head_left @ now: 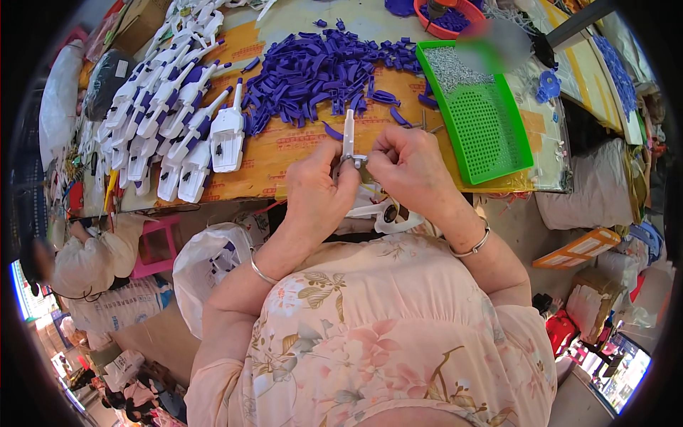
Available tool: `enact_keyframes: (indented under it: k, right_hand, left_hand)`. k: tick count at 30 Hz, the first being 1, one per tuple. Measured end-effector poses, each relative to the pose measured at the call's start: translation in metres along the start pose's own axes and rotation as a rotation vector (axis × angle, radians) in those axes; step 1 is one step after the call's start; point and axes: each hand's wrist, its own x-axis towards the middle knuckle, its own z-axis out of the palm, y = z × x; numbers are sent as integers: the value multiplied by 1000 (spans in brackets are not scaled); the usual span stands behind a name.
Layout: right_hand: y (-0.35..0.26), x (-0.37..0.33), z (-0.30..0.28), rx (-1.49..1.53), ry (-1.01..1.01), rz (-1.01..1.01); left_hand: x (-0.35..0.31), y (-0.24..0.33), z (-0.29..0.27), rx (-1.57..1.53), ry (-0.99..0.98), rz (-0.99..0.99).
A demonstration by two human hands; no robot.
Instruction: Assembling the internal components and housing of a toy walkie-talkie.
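Near the table's front edge, my left hand is closed around a white plastic part whose narrow shaft points away from me. My right hand is pinched beside its lower end, where a small pale crosspiece shows between the hands; what those fingertips hold is hidden. Below my hands is a white plastic housing with a dark round hole; whether it joins the held part I cannot tell. Just beyond lies a heap of purple curved plastic pieces, with a few loose ones near my fingers.
Rows of white-and-purple plastic assemblies cover the table's left. On the right stands a green tray with small metallic pieces at its far end. A red bowl of purple parts is behind it. A white plastic bag hangs below left.
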Motion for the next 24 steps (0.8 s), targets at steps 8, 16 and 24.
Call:
enact_keyframes:
  k: [8, 16, 24]
  right_hand:
    - [0, -1, 1, 38, -31, 50]
    - [2, -1, 2, 36, -43, 36]
    - [2, -1, 1, 28, -54, 37]
  left_hand:
    - [0, 4, -3, 167, -56, 61]
    - [0, 2, -2, 182, -80, 82]
    - [1, 4, -3, 197, -90, 75]
